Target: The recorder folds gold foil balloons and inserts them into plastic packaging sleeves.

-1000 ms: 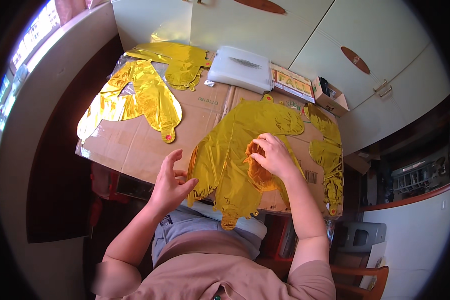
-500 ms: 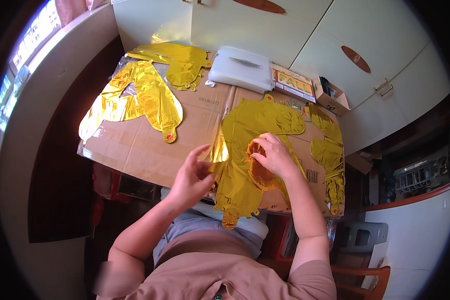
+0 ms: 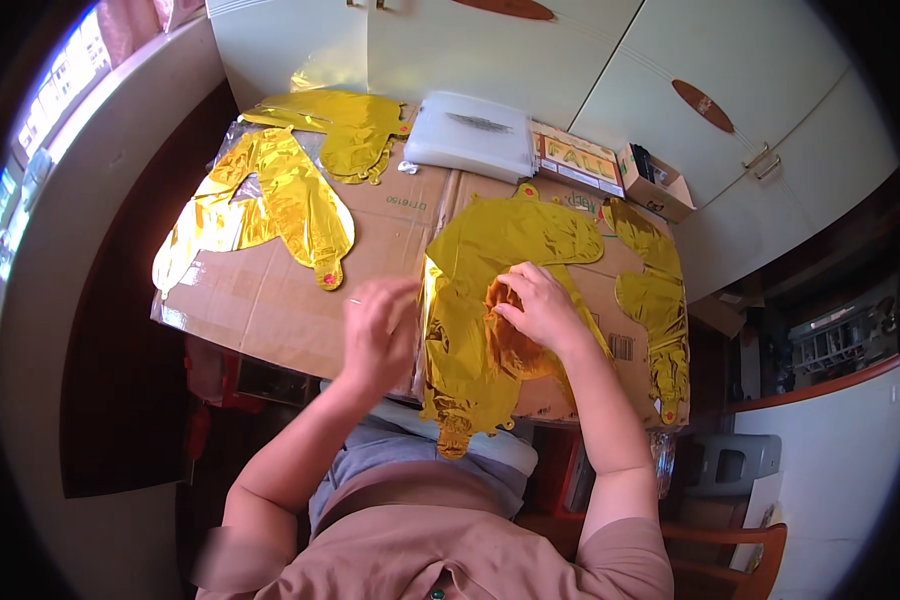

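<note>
A flat gold foil balloon (image 3: 460, 330) lies on the cardboard in front of me, its lower tab hanging over the near edge. My right hand (image 3: 538, 308) pinches a crumpled orange film piece (image 3: 510, 345) above the balloon. Whether that piece is joined to the balloon I cannot make out. My left hand (image 3: 376, 335) hovers beside the balloon's left edge, fingers bent and blurred by motion; whether anything is in them does not show. Another gold foil balloon (image 3: 305, 205) lies to the left, with a pink-red mark on its tab.
More gold foil shapes lie at the far left (image 3: 355, 140) and along the right edge (image 3: 665, 320) of the cardboard (image 3: 380, 230). Against the white cabinet (image 3: 500, 60) are a translucent plastic case (image 3: 470, 155), a printed box (image 3: 578, 160) and an open small carton (image 3: 660, 190).
My left hand has come away from the balloon's left edge, its fingers turning upward and closer together. My right hand stays nearly in place, still pinching the orange film.
</note>
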